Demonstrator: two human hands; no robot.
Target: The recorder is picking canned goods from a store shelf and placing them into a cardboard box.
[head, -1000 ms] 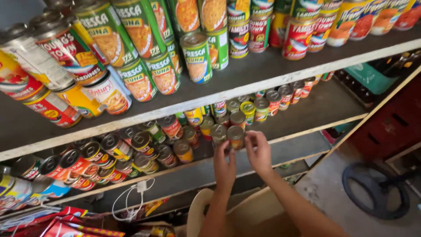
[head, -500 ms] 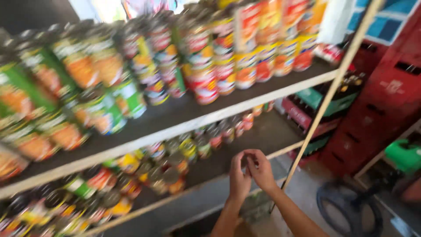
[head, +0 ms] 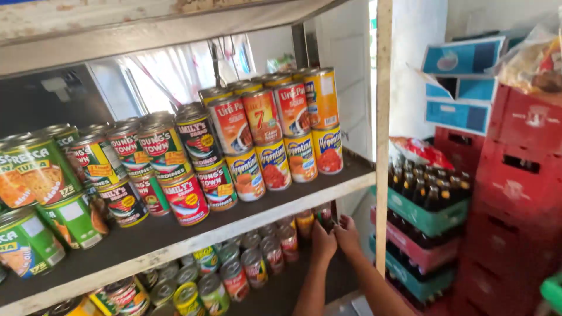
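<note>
Both hands reach under the front edge of the upper shelf to the right end of the lower shelf, close to the wooden post that bounds it on that side. The left hand and the right hand are side by side, nearly touching, around a small can standing at the end of the lower row. The fingers curl toward the can; whether they actually clamp it cannot be told, since the hands and the shelf edge hide most of it. The can stands just right of a yellow can and a red can, so there is little free room to its left. Behind and below the wrists the lower shelf shows a bare dark strip. Right of the post, crates of dark bottles are stacked, with red crates further right. The upper shelf carries stacked tins near its edge, above the hands.
</note>
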